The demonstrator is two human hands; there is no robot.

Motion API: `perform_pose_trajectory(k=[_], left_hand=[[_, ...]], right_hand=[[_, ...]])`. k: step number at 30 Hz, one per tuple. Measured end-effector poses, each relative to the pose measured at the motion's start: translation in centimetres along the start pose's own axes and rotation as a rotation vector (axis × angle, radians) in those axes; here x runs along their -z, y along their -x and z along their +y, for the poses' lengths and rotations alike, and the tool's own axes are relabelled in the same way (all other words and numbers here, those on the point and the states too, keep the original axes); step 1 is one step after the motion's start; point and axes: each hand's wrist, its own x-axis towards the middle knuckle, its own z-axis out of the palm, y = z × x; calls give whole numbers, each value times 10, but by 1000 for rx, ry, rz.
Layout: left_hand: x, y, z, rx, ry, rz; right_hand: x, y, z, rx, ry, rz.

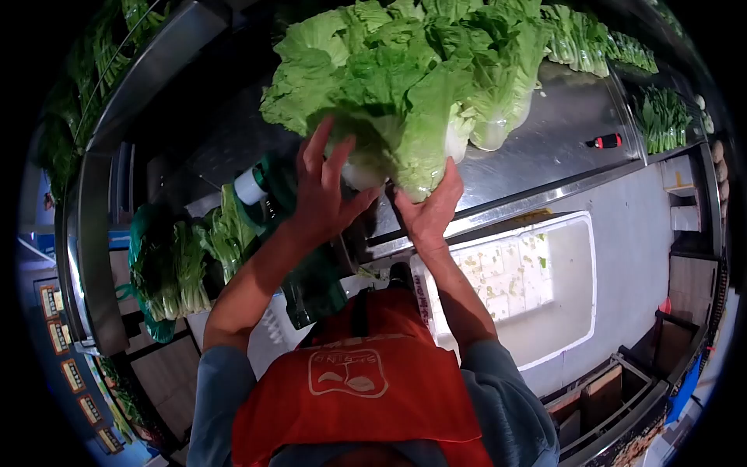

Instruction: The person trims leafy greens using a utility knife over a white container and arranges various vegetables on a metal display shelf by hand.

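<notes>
A heap of leafy cabbages (381,39) is seen at the top centre of the frame, laid on a metal table (576,117) with leafy ends mostly turned toward the upper edge. One front cabbage (424,148), at the centre of the heap's lower edge, is held by the right hand (436,206); its pale base is pinched between the thumb on one side and the fingers on the other. The left hand (323,179) is raised just to the left, fingers spread before a shaded cabbage (364,173) (whether contact is made with it cannot be told). Farther right in the heap, the white base of another cabbage (494,128) is rested on the metal.

Near the table's right end, a small red and black object (607,141) is left lying. Below the table, right of centre, a white box (572,265) is placed, its floor strewn with scraps of leaf. Bundled greens (576,39) are lined up at the upper right. At left centre, more leafy stalks (189,268) are gathered beside a dark green bag (140,245). A red apron (354,428), marked with a pale emblem, is worn at the bottom centre.
</notes>
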Motion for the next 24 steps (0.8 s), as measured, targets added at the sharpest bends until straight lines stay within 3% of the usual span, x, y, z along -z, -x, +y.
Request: perform_pose_trajectory(k=[8,15,17,21,24], left_hand=[[-14,-9,22,-182,-36,-17],[-17,-36,38,-313,-143,-1],[-12,-41,46,-322,-181,33],[-8,-48,65,-419,-151,41],[-16,-67,85,-458,-169,-136]], right_hand=[[4,4,9,8,-56,-40],[68,-11,7,4,45,-287],[81,-27,25,-50,-116,-211],[105,-93,78,45,-89,122],[103,-146,117,-20,-153,176]])
